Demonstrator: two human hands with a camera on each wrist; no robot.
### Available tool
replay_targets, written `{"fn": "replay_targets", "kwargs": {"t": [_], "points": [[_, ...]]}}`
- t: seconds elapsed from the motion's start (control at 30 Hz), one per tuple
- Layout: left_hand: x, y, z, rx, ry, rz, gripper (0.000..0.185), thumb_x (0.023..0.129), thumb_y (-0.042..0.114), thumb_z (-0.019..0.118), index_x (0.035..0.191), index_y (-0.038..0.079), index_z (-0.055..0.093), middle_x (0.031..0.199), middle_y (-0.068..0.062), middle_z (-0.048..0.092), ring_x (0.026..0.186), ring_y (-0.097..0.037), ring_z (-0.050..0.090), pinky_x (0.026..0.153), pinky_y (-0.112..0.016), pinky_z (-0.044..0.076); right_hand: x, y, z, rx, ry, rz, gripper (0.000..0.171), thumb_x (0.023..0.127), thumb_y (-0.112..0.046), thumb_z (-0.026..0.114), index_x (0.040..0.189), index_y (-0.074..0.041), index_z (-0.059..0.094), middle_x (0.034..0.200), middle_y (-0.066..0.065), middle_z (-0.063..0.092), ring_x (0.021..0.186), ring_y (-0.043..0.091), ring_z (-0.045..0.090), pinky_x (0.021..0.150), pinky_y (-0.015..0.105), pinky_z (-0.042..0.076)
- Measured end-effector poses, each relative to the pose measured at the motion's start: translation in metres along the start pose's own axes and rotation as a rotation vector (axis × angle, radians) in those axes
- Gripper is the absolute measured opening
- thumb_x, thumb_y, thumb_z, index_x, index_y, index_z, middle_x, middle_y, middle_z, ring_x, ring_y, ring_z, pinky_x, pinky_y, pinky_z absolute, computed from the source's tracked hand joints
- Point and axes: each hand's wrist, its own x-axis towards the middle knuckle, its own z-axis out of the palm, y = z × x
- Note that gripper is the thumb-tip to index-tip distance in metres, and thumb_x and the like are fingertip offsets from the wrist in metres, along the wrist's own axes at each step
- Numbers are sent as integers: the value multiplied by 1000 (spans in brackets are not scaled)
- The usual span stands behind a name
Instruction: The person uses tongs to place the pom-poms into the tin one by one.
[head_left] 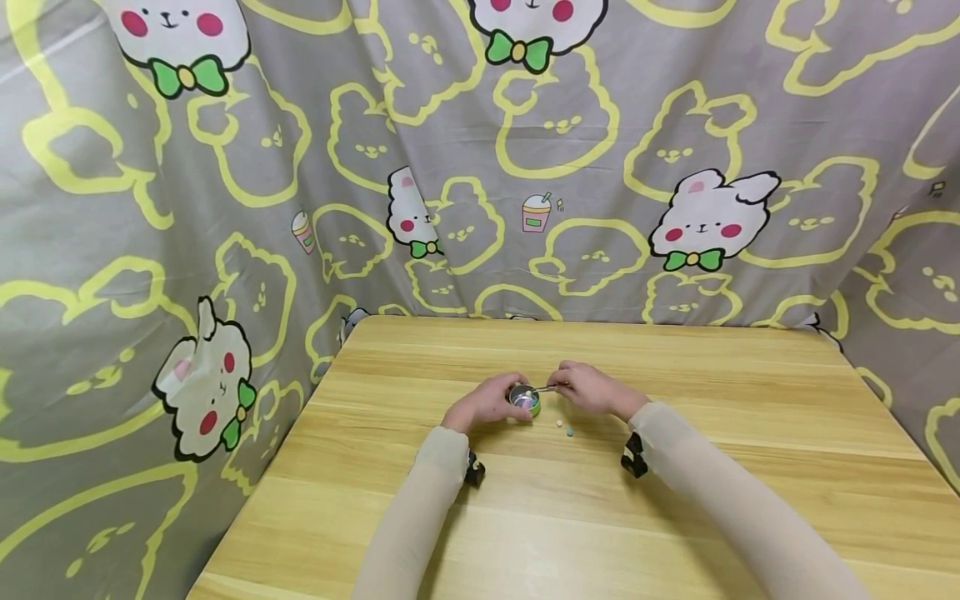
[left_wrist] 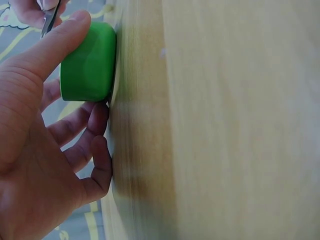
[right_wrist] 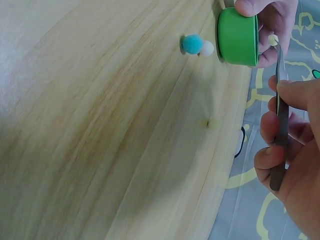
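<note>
My left hand [head_left: 495, 398] holds a small round green tin [head_left: 536, 410] on the table, thumb on one side and fingers around the other. Its inside looks silvery in the head view. Metal tweezers [right_wrist: 282, 115] are pinched between the thumb and fingers of my right hand [head_left: 588, 387]. At their tips is a pale yellow pompom [right_wrist: 272, 39], by the tin's open top. A blue pompom [right_wrist: 192, 44] and a white pompom [right_wrist: 207, 48] lie on the wood close to the tin. The left wrist view shows the tin's green wall [left_wrist: 90, 65] but hides its inside.
The wooden table [head_left: 525, 517] reaches back to a grey patterned curtain [head_left: 480, 167], which also hangs along the left and right sides. Dark straps with black pieces [head_left: 634, 456] sit at both wrists.
</note>
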Motion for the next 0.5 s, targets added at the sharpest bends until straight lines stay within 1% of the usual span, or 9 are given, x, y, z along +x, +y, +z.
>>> {"fn": "replay_targets", "kwargs": {"t": [0.2, 0.5], "points": [[1, -1, 1, 10, 4, 9, 54, 79, 37, 77, 124, 18, 53, 103, 5, 57, 90, -11, 54, 78, -27, 44, 3, 1, 1, 1, 1, 3, 15, 93, -6, 57, 104, -6, 68, 91, 0, 57, 80, 12, 55, 74, 33, 47], [2, -2, 1, 6, 8, 14, 54, 79, 36, 77, 124, 18, 53, 103, 5, 57, 90, -11, 54, 79, -28, 44, 1, -1, 1, 35, -18, 52, 15, 93, -6, 58, 103, -7, 69, 90, -1, 57, 79, 11, 54, 72, 32, 47]]}}
